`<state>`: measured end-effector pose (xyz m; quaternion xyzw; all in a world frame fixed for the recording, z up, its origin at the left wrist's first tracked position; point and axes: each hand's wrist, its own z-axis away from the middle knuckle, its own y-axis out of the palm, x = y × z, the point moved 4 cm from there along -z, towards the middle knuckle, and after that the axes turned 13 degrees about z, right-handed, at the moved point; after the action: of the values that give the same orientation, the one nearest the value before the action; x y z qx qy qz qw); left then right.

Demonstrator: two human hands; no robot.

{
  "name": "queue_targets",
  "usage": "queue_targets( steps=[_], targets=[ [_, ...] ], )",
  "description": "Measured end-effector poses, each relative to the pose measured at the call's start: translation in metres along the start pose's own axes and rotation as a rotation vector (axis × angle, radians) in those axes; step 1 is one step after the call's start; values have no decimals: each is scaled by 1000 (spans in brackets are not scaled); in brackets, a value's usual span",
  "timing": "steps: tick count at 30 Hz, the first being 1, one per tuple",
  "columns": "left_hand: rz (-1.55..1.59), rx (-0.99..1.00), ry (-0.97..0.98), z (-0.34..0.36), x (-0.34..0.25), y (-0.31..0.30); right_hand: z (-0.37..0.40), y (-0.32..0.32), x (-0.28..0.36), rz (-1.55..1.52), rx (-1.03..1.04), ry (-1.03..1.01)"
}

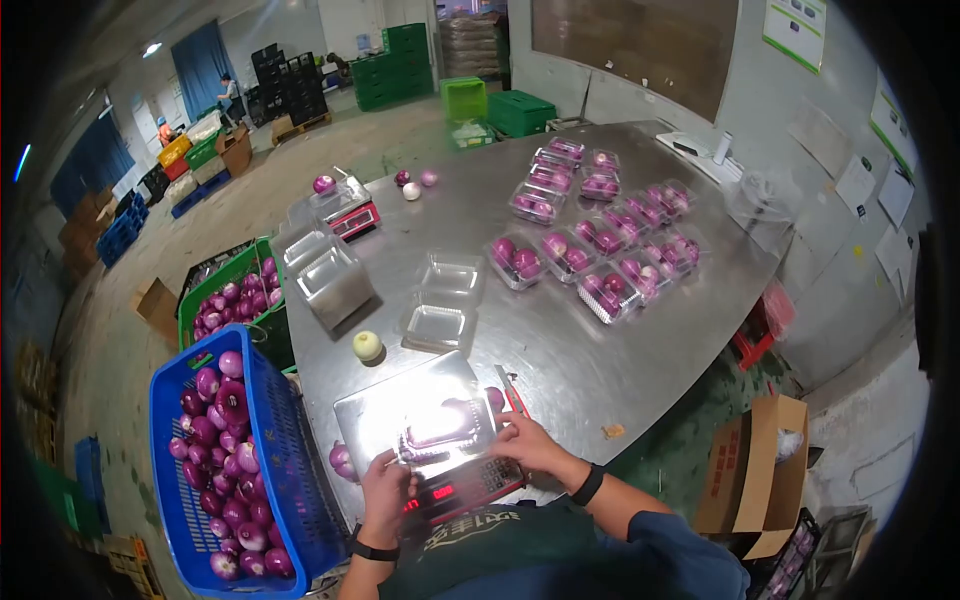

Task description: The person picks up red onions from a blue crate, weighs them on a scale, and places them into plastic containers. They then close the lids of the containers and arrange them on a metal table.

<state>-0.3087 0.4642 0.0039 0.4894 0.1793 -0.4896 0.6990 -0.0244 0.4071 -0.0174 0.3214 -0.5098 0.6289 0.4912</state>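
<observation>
Over the shiny metal plate of a digital scale [360,420] is a clear plastic clamshell box [445,440], blurred by glare. My left hand [386,490] pinches its near left edge. At its right side, the bent fingers of my right hand [530,445] grip the edge. Red digits glow on the scale's display [443,491], just below the box. One red onion [343,461] sits left of the scale, and another red onion [495,399] lies beyond its right corner. A pale peeled onion [367,346] rests behind the plate.
Filled onion boxes [605,240] stand in rows on the steel table [560,345]. Stacked lids or trays [335,280] and a second scale [350,210] are at the left. A blue crate [165,440] and green crate [185,325] of onions flank the table. A cardboard box [750,470] is right.
</observation>
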Motion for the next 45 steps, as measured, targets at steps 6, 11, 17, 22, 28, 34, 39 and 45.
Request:
queue_targets(
  steps=[6,11,17,22,28,34,39,45],
  targets=[
    [-140,123,-95,-21,22,44,28,-47,23,-240,0,226],
    [-248,221,-154,-18,32,87,8,-55,-30,-565,-125,226],
    [-395,77,59,-11,5,51,-29,-128,-104,-719,-442,423],
    [-307,-122,291,28,-53,20,-68,-221,-114,-378,-519,620],
    [-397,-406,670,84,-105,-47,-86,-240,-67,665,-922,42],
    [-1067,-801,765,152,-146,-56,-114,-215,-17,1078,-670,-84],
    [-1338,-1070,334,150,-124,-70,-140,-217,-40,1186,-687,-167],
    [-1218,-1024,271,139,-121,-93,-128,-242,-54,1215,-702,-145]
  ],
)
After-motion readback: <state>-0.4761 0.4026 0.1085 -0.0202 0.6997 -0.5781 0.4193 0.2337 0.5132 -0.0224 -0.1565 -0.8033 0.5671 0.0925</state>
